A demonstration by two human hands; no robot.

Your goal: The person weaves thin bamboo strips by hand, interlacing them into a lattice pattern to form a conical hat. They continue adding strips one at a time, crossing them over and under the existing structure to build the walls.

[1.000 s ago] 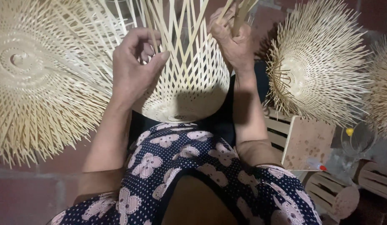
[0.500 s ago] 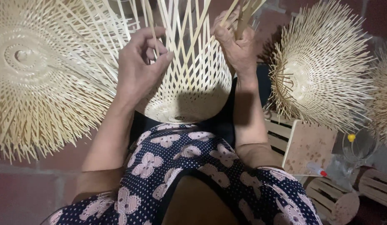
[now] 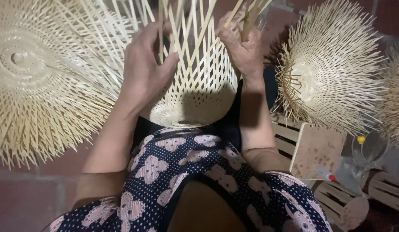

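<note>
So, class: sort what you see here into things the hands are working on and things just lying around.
In hand:
left hand
right hand
half-woven bamboo basket
loose upright strips

Lying about:
woven piece at left
woven piece at right
wooden crate
small bottle with red cap

A half-woven basket (image 3: 195, 90) is resting on the lap, sitting between two finished woven pieces, left (image 3: 40, 77) and right (image 3: 328, 81).

From my feed the light is dim and warm, brightest on the pale woven basket (image 3: 195, 86) at centre, with a dark shadow across its lower bowl. The corners fall dark, and edges look slightly soft and bowed.
</note>
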